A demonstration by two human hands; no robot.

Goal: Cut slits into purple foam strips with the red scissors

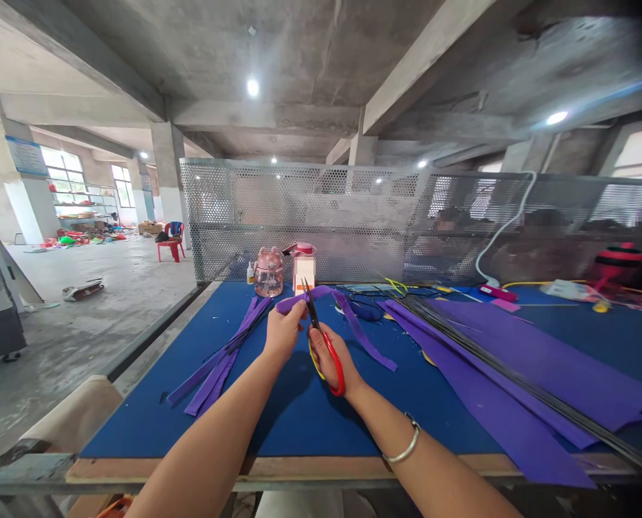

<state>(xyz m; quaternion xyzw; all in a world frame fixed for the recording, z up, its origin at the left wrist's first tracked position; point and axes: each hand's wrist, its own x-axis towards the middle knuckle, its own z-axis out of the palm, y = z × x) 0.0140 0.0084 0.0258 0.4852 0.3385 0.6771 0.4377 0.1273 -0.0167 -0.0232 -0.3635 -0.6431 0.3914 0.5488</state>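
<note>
My left hand (286, 329) pinches a purple fabric strip (367, 342) near one end, holding it above the blue tabletop (353, 424). The strip arches behind the scissors and droops to the right. In my right hand (335, 356) are scissors (336, 370) with red and yellow handles, their dark blades pointing up and away across the strip. Whether the blades touch the strip I cannot tell. Left of my hands lie more purple strips (213, 381) with thin black rods (240, 337). On the right, large purple sheets (494, 388) lie under a bundle of long dark rods (520, 385).
A pink bottle (268, 273), a small dropper bottle (250, 273) and a pink-lidded container (304, 250) stand at the back. Behind them rises a perforated metal screen (299, 194). A white cable (496, 237) runs down to a pink power strip (496, 293).
</note>
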